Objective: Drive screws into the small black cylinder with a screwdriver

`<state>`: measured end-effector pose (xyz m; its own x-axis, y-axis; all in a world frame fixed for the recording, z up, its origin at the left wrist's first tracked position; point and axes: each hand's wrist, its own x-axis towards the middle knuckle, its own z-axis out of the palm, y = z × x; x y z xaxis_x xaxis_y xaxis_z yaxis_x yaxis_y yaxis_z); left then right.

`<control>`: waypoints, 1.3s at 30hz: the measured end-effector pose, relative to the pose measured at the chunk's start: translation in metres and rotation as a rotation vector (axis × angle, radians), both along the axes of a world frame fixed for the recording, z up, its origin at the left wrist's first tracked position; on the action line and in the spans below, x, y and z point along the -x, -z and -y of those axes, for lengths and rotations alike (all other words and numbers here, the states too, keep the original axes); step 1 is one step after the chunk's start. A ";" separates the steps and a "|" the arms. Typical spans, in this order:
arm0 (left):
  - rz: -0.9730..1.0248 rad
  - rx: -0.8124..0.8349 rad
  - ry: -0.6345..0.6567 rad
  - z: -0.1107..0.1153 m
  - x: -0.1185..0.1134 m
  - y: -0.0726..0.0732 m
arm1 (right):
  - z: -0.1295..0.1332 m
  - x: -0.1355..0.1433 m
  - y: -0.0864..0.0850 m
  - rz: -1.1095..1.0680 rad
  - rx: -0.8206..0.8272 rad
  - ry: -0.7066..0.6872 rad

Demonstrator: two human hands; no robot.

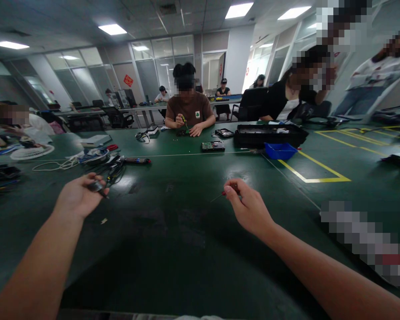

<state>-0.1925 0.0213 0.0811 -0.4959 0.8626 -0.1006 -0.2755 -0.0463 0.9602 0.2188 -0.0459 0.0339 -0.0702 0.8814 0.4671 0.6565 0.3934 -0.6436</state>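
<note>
My left hand (75,195) is raised over the left of the green table (173,258), fingers closed on a small dark grey object (99,189) with a narrow tip. What kind of thing it is, I cannot make out. In my right hand (251,206) is a screwdriver (224,193), its thin shaft pointing left and slightly down. The fingers hide most of its handle. A small pale scrap (103,221) lies on the table just below my left hand. Behind that hand are black cables (115,171) and a dark tool with a long handle (136,161).
Across the table a person (190,109) works with a yellow-and-black screwdriver. An opened hard drive (213,146) lies nearer me. To the right are a blue tray (280,151), a long black casing (270,134) and yellow tape (326,179). Coiled cables (93,156) lie left.
</note>
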 end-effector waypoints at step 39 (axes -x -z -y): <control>-0.797 -0.317 0.776 0.024 -0.197 0.087 | 0.011 0.002 -0.003 -0.004 -0.043 -0.093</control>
<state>0.0045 -0.0025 -0.0057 0.3531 0.8935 0.2775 0.3431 -0.3996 0.8501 0.2167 -0.0568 0.0368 -0.1488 0.8501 0.5052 0.6132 0.4801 -0.6273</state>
